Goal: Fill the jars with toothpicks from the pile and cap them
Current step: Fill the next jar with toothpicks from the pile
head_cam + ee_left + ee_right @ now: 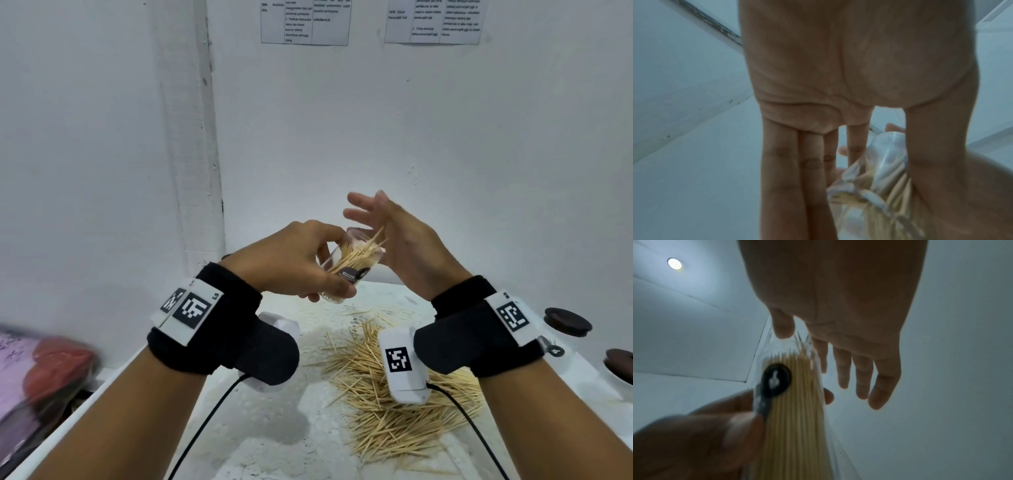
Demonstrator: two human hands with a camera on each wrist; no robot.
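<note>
The left hand [298, 263] grips a clear jar [346, 270] packed with toothpicks [356, 255], tilted and held up above the white surface [274, 428] — a few sticks poke past its open mouth. The right hand [400, 240] is spread, fingers straight, palm against the mouth and protruding tips. The loose pile [394, 404] lies below; two dark lids [567, 322] sit at the right edge.
</note>
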